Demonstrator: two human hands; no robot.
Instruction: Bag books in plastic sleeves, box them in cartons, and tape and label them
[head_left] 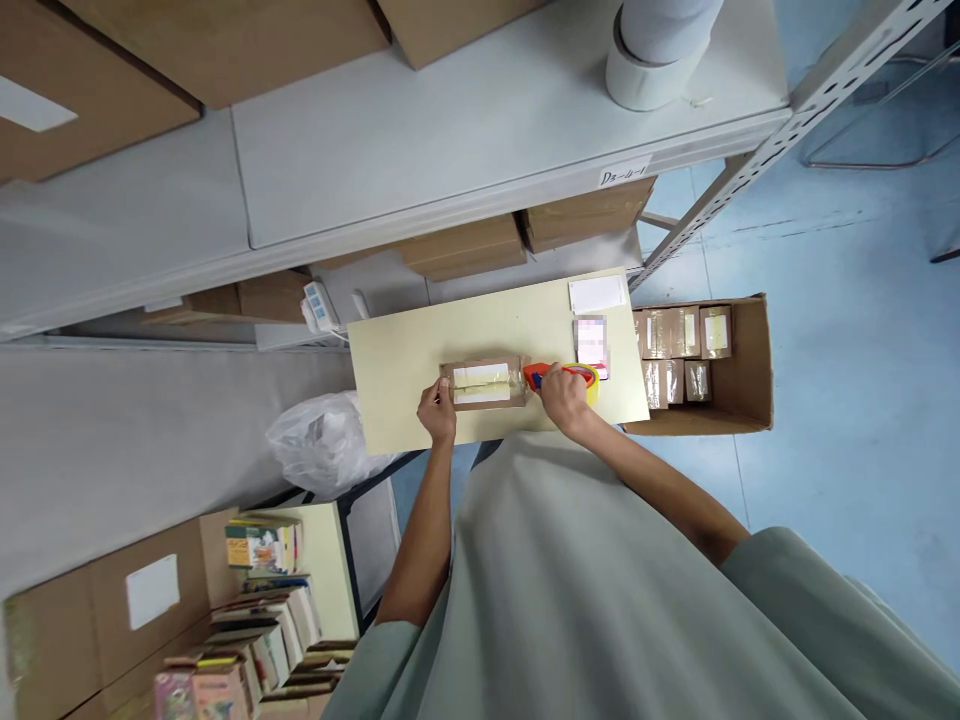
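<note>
A small brown cardboard box (491, 384) with pale labels under clear tape lies on the cream tabletop (405, 350). Gripping its left end, my left hand (437, 412) has the thumb and fingers closed on the edge. My right hand (564, 398) is wrapped round a red tape dispenser (535, 376), whose front end meets the box's right end. A yellow tape roll (592, 385) shows behind that hand. Just beyond it lie a phone-like flat item with a blurred face (591, 340) and a white slip (597, 293).
At the right, an open carton (761, 370) holds several small taped boxes. A metal shelf (450, 150) with cartons and white rolls (649, 75) overhangs the table's far side. To the left are a plastic bag (322, 445) and a carton of books (105, 620).
</note>
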